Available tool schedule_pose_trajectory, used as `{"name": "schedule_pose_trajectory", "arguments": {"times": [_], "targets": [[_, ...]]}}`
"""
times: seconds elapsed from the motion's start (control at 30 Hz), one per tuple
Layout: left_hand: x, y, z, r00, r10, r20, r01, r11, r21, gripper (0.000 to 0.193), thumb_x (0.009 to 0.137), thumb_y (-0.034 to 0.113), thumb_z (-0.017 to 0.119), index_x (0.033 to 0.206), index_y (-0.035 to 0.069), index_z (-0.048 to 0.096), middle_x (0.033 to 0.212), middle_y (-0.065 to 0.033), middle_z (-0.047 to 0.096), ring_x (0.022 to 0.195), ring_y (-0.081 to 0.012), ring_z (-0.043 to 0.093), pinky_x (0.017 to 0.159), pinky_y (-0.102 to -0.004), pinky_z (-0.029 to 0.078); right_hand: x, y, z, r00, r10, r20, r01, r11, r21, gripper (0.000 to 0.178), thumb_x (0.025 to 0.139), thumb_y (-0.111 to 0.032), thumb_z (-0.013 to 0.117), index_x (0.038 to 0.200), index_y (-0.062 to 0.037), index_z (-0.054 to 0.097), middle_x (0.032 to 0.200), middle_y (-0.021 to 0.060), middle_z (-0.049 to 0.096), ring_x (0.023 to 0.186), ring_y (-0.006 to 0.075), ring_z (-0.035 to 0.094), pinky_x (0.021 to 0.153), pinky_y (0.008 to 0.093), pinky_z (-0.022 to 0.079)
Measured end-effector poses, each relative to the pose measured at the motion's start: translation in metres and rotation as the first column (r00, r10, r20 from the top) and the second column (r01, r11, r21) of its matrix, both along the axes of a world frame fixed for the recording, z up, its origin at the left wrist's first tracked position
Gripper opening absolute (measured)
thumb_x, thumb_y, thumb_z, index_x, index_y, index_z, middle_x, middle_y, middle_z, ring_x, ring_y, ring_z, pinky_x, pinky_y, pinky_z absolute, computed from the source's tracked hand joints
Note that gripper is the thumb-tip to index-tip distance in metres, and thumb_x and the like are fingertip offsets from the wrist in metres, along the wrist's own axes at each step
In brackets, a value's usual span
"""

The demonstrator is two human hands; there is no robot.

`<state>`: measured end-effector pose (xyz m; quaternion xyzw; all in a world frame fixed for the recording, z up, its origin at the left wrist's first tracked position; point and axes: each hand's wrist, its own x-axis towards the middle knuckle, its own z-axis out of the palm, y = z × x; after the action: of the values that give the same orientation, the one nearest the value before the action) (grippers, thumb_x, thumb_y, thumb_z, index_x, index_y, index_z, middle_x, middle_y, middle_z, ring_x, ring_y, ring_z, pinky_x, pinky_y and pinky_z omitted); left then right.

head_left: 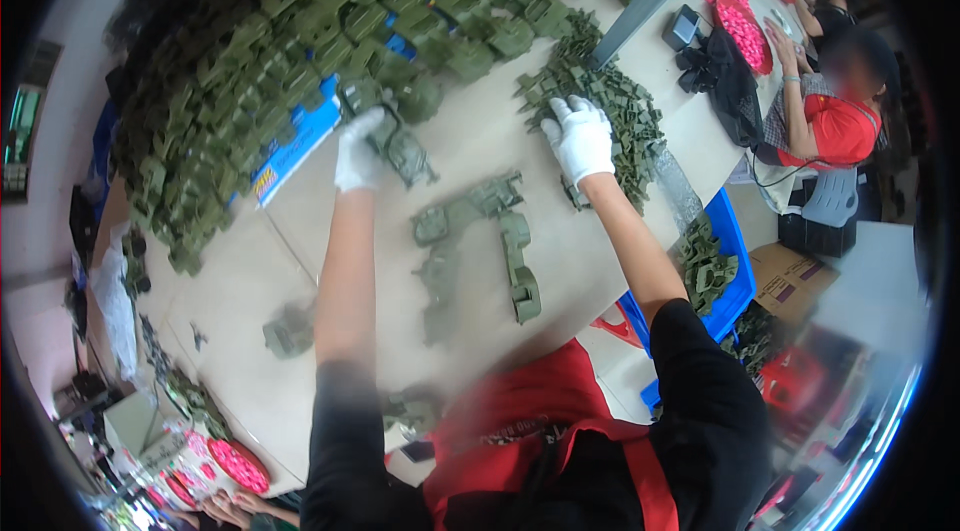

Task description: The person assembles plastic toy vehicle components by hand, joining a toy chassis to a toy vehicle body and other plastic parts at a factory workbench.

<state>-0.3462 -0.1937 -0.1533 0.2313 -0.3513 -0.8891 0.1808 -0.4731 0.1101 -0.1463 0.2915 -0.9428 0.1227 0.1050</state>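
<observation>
Head view: left fingers (369,121) clamp a green part (407,153); right fingers (580,109), slightly apart, meet small green pieces (632,126).

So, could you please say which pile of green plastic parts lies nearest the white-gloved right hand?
The compact pile of small green plastic pieces on the right; the broad heap farther left holds larger green parts.

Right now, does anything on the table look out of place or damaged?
A small dark piece lies alone toward the table's left side, away from the heaped green parts: possibly a stray. No damage is plain, though blur hides detail.
</observation>
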Motion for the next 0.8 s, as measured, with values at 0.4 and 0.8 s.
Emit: {"name": "schedule_pose_trajectory", "arguments": {"times": [0.4, 0.8], "targets": [[0.067, 0.035, 0.06, 0.996, -0.067, 0.066, 0.061, 0.994, 0.094, 0.037, 0.079, 0.007, 0.063, 0.115, 0.004, 0.058, 0.105, -0.009, 0.066, 0.099, -0.0267, 0.064, 0.082, -0.0411, 0.053, 0.128, 0.07, 0.02, 0.799, -0.2, 0.566, 0.294, 0.953, -0.078, 0.027, 0.081, -0.02, 0.067, 0.106, -0.0124, 0.071, 0.106, 0.0183, 0.067, 0.095, 0.0364, 0.064, 0.084, 0.0402, 0.052], [0.307, 0.198, 0.113, 0.954, 0.145, 0.263, -0.24, 0.893, 0.38, 0.042, 0.088, 0.037, 0.059, 0.12, 0.011, 0.057, 0.104, -0.0121, 0.065, 0.102, -0.032, 0.063, 0.078, -0.0452, 0.054, 0.09, 0.056, 0.007, 0.947, -0.19, 0.261, 0.184, 0.982, 0.048, 0.029, 0.081, -0.03, 0.067, 0.101, -0.0091, 0.073, 0.1, 0.0175, 0.068, 0.095, 0.034, 0.065, 0.084, 0.041, 0.051]]}}
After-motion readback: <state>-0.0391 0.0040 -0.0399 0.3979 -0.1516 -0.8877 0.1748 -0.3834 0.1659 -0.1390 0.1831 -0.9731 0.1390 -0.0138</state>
